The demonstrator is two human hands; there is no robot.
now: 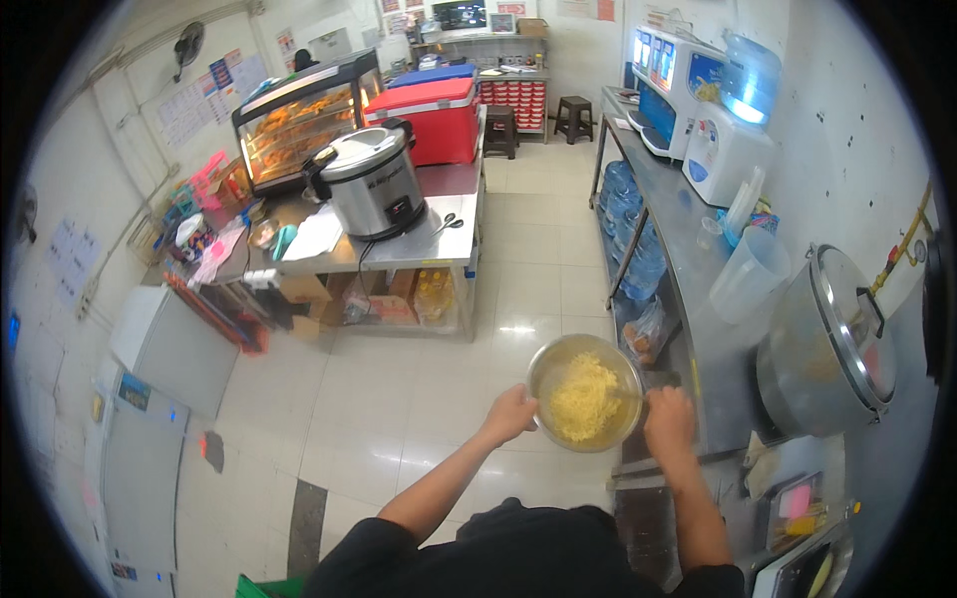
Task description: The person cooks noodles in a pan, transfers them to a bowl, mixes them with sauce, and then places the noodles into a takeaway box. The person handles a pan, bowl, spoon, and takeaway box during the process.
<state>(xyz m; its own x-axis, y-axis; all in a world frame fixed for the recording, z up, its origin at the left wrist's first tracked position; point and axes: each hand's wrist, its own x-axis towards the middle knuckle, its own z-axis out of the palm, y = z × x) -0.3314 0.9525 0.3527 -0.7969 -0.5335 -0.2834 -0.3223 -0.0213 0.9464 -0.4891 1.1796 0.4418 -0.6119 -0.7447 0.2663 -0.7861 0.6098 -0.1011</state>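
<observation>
A round metal bowl [551, 431] with shredded yellow food [585, 396] in it is held up above the floor in front of me. My left hand [513, 413] grips its left rim, the thumb towards the inside. On the bowl's right side, my right hand [669, 422] is closed around what looks like the handle of a utensil [628, 395] reaching into the food. The utensil's far end is hidden in the shreds, and its kind cannot be told.
To the right runs a steel counter [677, 284] with a large lidded pot [815, 351], a plastic pitcher [750, 275] and a water dispenser [727, 153]. A steel table [448, 250] at the left holds a rice cooker [374, 187]. Blue water bottles [635, 254] stand under the counter.
</observation>
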